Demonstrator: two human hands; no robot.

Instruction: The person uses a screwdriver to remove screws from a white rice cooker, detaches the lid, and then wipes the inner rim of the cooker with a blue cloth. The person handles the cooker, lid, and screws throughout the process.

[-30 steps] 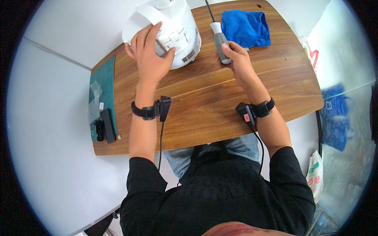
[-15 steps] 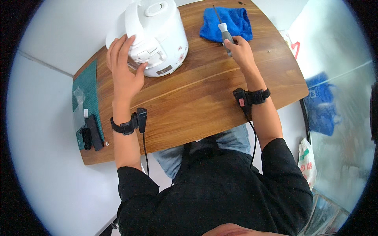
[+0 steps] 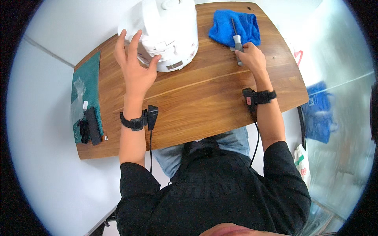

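"Screwdriver: where?"
"Pinched in the right grip, its shaft over the blue cloth on the desk."
"Left grip?"
"Spread beside the white cooker; I can't tell about contact."
"How far along?"
"Screwdriver in hand, cooker looking closed, tip well apart from it. What's left doesn't show."

Rice cooker: white, rounded, glossy; standing upright at the far side of the table, top cut off by the view's edge. Screwdriver: grey handle, white collar, dark shaft pointing away; gripped in the right hand.
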